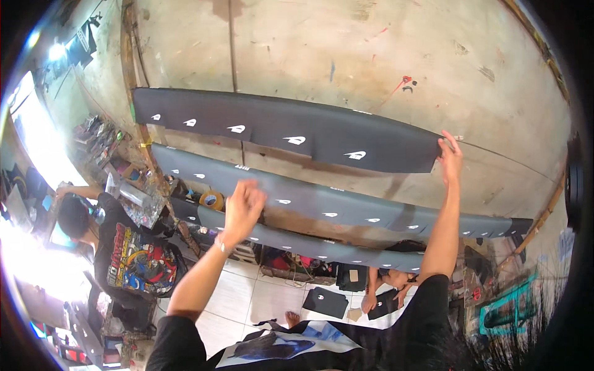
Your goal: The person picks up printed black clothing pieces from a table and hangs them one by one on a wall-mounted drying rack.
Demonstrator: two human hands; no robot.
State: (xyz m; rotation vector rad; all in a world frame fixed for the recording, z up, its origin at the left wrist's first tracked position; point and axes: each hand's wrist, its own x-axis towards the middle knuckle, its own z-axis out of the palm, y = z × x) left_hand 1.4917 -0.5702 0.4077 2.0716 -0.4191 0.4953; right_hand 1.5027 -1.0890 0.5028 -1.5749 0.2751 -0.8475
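A row of black cloth panels with white printed emblems (pixel 266 127) hangs along a line on the wall, the pieces side by side and overlapping. At the row's right end, my right hand (pixel 450 159) pinches the edge of the last cloth panel (pixel 396 151) between thumb and fingers. My left hand (pixel 244 207) is raised before the second row of dark cloth panels (pixel 309 199), loosely curled and slightly blurred, with nothing visible in it. Whether it touches that row is unclear. Below hangs a third row of panels (pixel 297 243), partly behind my left wrist.
At left a person in a black printed shirt (pixel 139 253) faces a cluttered bench. Below the rows, another person's hands (pixel 371 300) handle a dark folded cloth, beside a second folded cloth (pixel 326 302) on the tiles. Yellow tape (pixel 211 200) and a teal frame (pixel 507 306) flank the rows.
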